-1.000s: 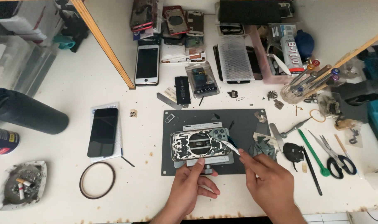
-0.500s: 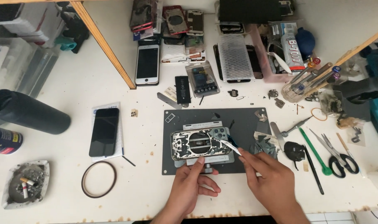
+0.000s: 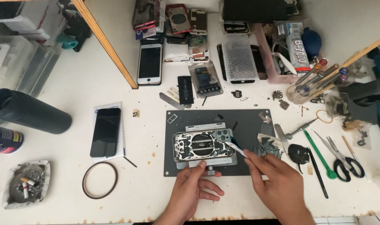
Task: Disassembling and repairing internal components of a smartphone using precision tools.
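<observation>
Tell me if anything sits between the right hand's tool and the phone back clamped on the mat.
Nothing visible does. The right hand holds a thin tool whose tip already reaches the phone back near its camera corner. Glass shards lie on the mat to the right, beside the tool, not under its tip. The left hand steadies the clamp from below.

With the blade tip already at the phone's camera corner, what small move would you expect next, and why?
Probably a short push of the blade further under the cracked back glass, prying near the camera bump. The right hand holds the blade angled at that corner, the left hand steadies the clamped phone, and glass shards already lie beside it.
</observation>
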